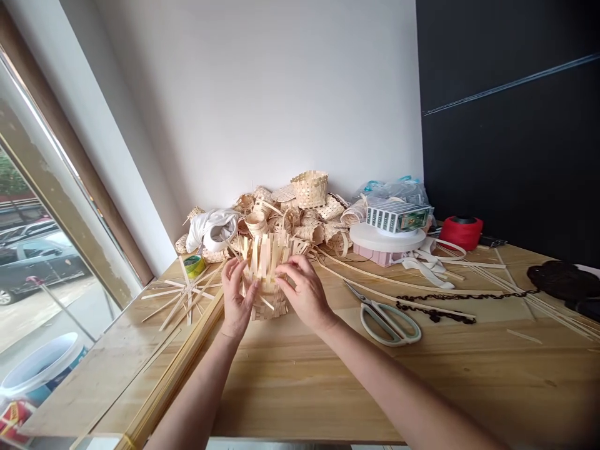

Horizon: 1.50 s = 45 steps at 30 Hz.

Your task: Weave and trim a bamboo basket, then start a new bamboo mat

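Observation:
A half-woven basket (269,307) of thin pale strips stands upright on the wooden table, with loose upright strips fanning out at its top. My left hand (238,297) grips its left side, thumb towards me and fingers bent at the strips. On the right side, my right hand (304,290) pinches a pale weaving strip against the uprights. Long pale strips (375,275) trail rightward over the table from the basket area. The far side of the basket is hidden.
White-handled scissors (391,325) lie to the right. Finished woven baskets (309,189) are heaped at the back wall. A star of crossed strips (187,290), a tape roll (194,267) and a strip bundle (175,375) are at left. A red thread spool (462,233) stands far right.

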{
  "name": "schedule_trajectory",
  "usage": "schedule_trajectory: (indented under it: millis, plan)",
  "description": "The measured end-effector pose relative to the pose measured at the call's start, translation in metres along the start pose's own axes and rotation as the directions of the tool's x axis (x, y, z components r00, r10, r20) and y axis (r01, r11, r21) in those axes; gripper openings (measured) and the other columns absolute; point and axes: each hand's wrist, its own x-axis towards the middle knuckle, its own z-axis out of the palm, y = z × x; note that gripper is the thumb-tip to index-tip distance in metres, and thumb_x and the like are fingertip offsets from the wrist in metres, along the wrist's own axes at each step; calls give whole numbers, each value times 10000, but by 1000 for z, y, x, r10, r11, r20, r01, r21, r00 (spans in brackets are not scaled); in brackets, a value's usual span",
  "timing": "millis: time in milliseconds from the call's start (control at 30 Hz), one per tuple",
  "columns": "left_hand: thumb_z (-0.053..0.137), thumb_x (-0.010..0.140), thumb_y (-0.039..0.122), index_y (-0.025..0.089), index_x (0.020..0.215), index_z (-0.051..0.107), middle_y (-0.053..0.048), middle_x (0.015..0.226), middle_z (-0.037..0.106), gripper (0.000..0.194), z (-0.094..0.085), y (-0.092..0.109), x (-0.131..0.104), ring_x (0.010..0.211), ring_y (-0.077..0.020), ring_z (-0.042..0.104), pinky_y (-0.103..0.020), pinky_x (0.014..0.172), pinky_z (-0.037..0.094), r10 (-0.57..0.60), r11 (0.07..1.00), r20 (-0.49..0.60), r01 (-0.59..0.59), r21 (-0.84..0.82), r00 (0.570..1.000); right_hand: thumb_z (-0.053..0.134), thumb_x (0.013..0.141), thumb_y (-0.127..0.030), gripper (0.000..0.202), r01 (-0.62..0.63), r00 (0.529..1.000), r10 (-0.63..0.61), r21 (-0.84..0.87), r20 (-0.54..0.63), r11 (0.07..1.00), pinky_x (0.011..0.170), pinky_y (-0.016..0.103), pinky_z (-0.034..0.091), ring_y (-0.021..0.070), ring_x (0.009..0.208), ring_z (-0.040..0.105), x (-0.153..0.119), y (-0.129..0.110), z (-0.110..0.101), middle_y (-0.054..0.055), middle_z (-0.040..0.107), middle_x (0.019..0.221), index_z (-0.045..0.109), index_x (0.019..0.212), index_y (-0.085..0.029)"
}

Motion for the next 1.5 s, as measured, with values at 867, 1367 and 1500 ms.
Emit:
schedule_trajectory:
  millis: [867,1367,1500]
  plan:
    - [489,821,152,186,754,494,-20,805,588,75,-4,-3,21,761,-125,567,-250,680,439,233,966,177,-248,67,956,490,812,-101,203,102,994,-96,-155,50,983,569,212,419,133,640,558,11,-1,13,35,587,717,673,773,-180]
    - [478,842,212,192,755,507,-8,778,594,93,-18,-10,33,716,-114,557,-230,670,425,185,976,351,-215,46,918,492,763,-40,201,40,990,-23,-117,141,992,575,225,381,131,640,518,20,3,24,10,564,711,573,647,-183]
    - [487,830,244,197,733,507,-10,775,599,109,-17,-9,35,711,-124,559,-242,664,422,141,983,364,-173,57,921,484,776,-50,202,72,987,-57,-97,152,993,588,239,398,141,655,525,19,8,25,16,567,714,574,657,-184]
